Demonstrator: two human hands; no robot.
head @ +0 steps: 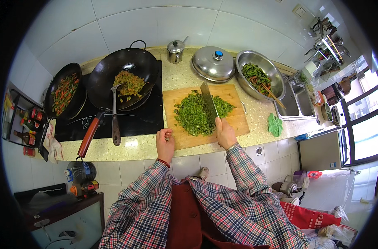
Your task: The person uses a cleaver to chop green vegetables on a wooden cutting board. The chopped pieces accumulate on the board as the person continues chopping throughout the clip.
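Observation:
My right hand [227, 134] grips a kitchen cleaver [209, 100], whose wide blade stands on edge among finely chopped green vegetables [192, 113]. The greens lie in a broad heap on a wooden cutting board [238, 121], mostly left of the blade, with a smaller part to its right. The blade hides some of them. At the board's near left corner is my left hand [165, 145], its fingers curled in and nothing visible in them. Whether it touches the board's edge I cannot tell.
Left of the board, a wok [104, 70] of cooked food holds a spatula [114, 115]; its red handle [90, 135] overhangs the counter edge. Beyond stands a frying pan [66, 95] of vegetables. Rightward are a domed lid [212, 63], a steel bowl [257, 56] with chopsticks, a green cloth [274, 124] and a sink [290, 99].

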